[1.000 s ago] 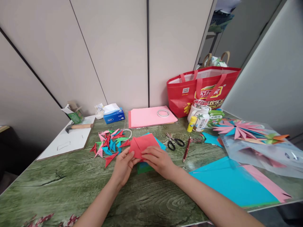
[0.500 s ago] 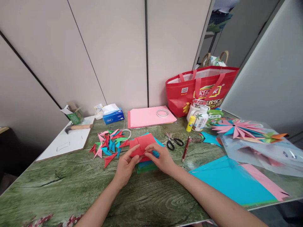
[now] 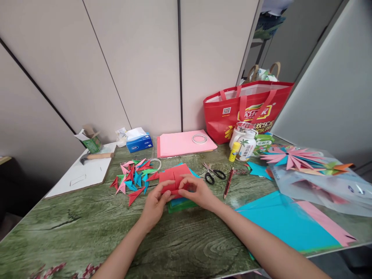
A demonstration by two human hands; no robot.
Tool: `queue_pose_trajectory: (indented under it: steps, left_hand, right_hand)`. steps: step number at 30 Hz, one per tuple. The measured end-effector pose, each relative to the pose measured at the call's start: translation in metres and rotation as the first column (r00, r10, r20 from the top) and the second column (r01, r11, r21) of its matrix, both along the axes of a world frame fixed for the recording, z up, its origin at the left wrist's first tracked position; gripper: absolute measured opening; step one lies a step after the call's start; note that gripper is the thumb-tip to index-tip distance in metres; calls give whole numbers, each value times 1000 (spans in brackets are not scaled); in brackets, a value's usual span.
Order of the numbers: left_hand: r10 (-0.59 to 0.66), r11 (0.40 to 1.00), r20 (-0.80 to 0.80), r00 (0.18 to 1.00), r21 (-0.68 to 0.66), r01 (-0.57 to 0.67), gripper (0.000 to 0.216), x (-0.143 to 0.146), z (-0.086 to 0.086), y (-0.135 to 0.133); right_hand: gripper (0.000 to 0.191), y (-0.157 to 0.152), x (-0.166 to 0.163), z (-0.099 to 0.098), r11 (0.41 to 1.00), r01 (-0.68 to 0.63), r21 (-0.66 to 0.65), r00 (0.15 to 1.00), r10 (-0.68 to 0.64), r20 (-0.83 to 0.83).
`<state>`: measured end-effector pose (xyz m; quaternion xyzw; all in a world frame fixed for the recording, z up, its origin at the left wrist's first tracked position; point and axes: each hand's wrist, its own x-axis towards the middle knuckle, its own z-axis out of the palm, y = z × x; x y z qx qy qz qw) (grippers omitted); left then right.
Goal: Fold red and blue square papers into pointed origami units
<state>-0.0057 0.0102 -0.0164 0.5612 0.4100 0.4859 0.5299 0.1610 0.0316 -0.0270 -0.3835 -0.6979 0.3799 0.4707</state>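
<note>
While folded paper points (image 3: 133,179) are already lying at ten o'clock, the left hand (image 3: 155,203) and right hand (image 3: 197,192) are pinching a red sheet (image 3: 173,177), only partly creased.

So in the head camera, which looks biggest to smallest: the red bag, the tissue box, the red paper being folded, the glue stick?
1. red shopping bag
2. folded red paper and blue tissue box: they look alike; the paper is nearer and partly covered, so unranked
3. yellow glue stick
</note>
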Motion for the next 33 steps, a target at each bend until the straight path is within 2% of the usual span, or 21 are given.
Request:
queue_pose_trajectory:
  steps: [3,8,13,18,20,26,30,33]
  left_hand:
    - [82,996,-27,996,27,-81,22,3,1,0]
    - [319,941,-159,934,174,-291,12,0,-3,3]
    - [319,948,-97,943,25,-318,10,-3,-4,6]
    - [405,910,-164,899,167,-380,8,-2,0,4]
    - [399,912,-164,902,167,-374,7,-1,1,3]
    - [325,946,-27,945,12,-325,8,0,1,0]
    - [284,958,-50,957,-25,-286,8,0,2,0]
    - [254,966,-71,965,-35,-257,9,0,4,1]
  right_hand:
    - [18,0,-2,-2,992,-71,-105,997,70,-16]
    - [17,0,-3,-3,996,31,-85,998,-35,-49]
    - [16,2,-2,-5,989,68,-129,994,-78,-74]
    - [20,2,-1,-5,984,40,-174,997,-52,-65]
    - [20,3,-1,-5,983,37,-179,997,-49,-62]
    - [18,3,1,-4,988,25,-154,999,-31,-37]
    - [21,1,2,0,994,-73,-84,996,68,-64]
    - [24,0,3,3,988,-117,-105,991,110,-75]
